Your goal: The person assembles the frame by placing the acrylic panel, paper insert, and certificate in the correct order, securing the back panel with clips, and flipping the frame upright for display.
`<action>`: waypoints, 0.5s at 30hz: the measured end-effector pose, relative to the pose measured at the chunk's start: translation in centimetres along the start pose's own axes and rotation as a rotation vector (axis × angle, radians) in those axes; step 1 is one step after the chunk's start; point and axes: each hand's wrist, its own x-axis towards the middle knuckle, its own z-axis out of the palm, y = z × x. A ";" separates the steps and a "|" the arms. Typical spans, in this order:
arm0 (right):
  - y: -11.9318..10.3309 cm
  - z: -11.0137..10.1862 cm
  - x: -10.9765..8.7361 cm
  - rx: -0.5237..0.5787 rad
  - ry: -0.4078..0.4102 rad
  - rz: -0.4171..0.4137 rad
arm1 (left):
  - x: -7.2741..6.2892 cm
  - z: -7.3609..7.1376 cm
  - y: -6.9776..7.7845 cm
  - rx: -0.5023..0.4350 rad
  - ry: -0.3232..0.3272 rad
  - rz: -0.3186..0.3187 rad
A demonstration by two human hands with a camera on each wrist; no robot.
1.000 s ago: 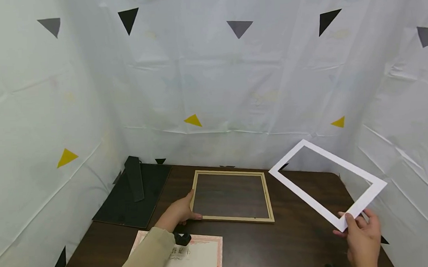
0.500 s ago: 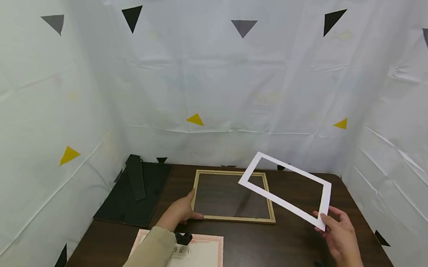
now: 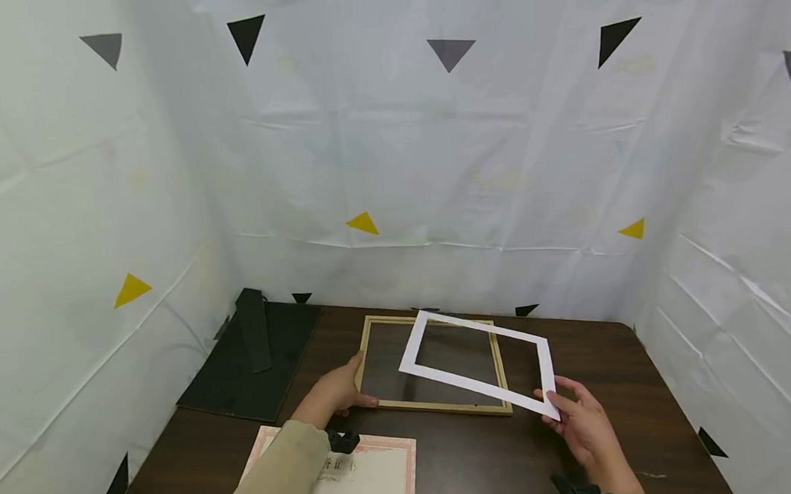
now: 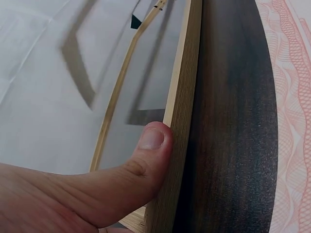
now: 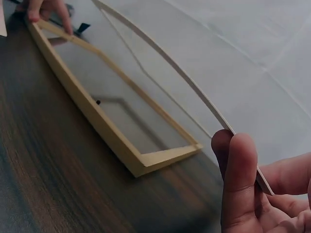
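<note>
A light wooden picture frame (image 3: 437, 407) lies on the dark table with a see-through pane inside it. My left hand (image 3: 336, 390) holds its near-left corner; in the left wrist view the thumb (image 4: 153, 145) presses on the frame's rail (image 4: 183, 82). Between thumb and fingers, my right hand (image 3: 582, 420) pinches the near-right corner of a white picture mat (image 3: 473, 385). The mat hangs tilted above the frame, overlapping its right part in the head view. Seen edge-on in the right wrist view, the mat (image 5: 180, 70) is apart from the frame (image 5: 92, 116).
At the back left lies a black backing board (image 3: 228, 390) with its stand leg (image 3: 255, 336). A certificate sheet with a pink border (image 3: 374, 487) lies in front, partly under the left forearm. White patterned sheeting (image 3: 418, 164) surrounds the table (image 3: 617, 370).
My right hand has carried the white mat leftward and down, from the right side to over the picture frame, turning it closer to the frame's direction. The left hand stays on the frame's corner.
</note>
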 end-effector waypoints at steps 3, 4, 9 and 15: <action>-0.2 0.7 0.8 -0.012 -0.023 -0.012 | 0.1 -0.1 0.2 0.002 0.001 0.008; -0.3 1.0 1.0 -0.018 -0.036 -0.018 | 0.1 -0.1 0.3 0.002 0.002 0.008; -0.5 2.3 1.9 -0.020 -0.067 -0.024 | 0.0 0.0 0.3 -0.007 0.002 0.013; -0.2 4.0 3.0 -0.012 -0.086 -0.016 | 0.1 -0.1 0.1 -0.017 0.015 0.020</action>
